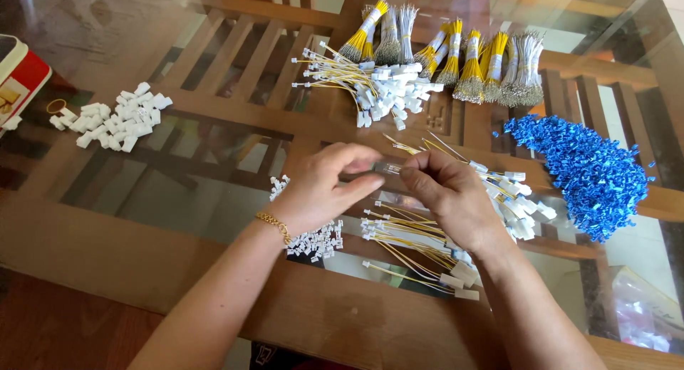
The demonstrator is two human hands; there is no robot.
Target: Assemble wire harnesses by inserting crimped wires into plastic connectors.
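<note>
Forearms rise from the bottom edge to the frame's centre, where both hands meet above a glass-topped wooden table (pixel 178 263). Left hand (pixel 320 192) and right hand (pixel 449 195) each pinch one end of a small white connector (pixel 388 168), so it sits between the fingertips rather than in either palm. Beneath them lie loose white housings (pixel 313 240) and finished yellow-wired leads (pixel 406 235), seemingly kept within easy reach. Bundled wires (pixel 456 56) stand at upper centre, blue clips (pixel 584 163) at right.

L hand (pixel 320 188) & R hand (pixel 449 195) pinch small white connector (pixel 388 168); blue clip heap (pixel 588 172) at 3 o'clock; yellow wire bundles (pixel 456 53) at 12.
</note>
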